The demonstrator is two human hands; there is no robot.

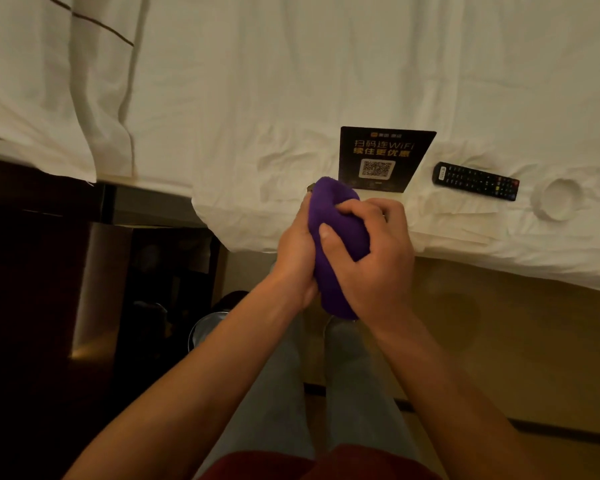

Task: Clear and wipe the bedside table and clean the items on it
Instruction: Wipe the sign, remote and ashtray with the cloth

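1. My left hand (297, 258) and right hand (371, 258) are both wrapped around a bunched purple cloth (340, 244), fingers curled tight into it, held in the air in front of the bed's edge.
2. A small dark object (310, 189) peeks out at the cloth's top; I cannot tell what it is.
3. Just beyond the cloth, a black WiFi sign with a QR code (383, 157) stands on the white bed sheet (257, 98).
4. To its right lie a black remote control (476, 181) and, farther right, a round white ashtray (556, 199), apart from each other.
5. The dark bedside tabletop (32, 271) sits at the left, beside the bed.
6. Below are my grey trousers (281, 393) and the tan floor (499, 341).
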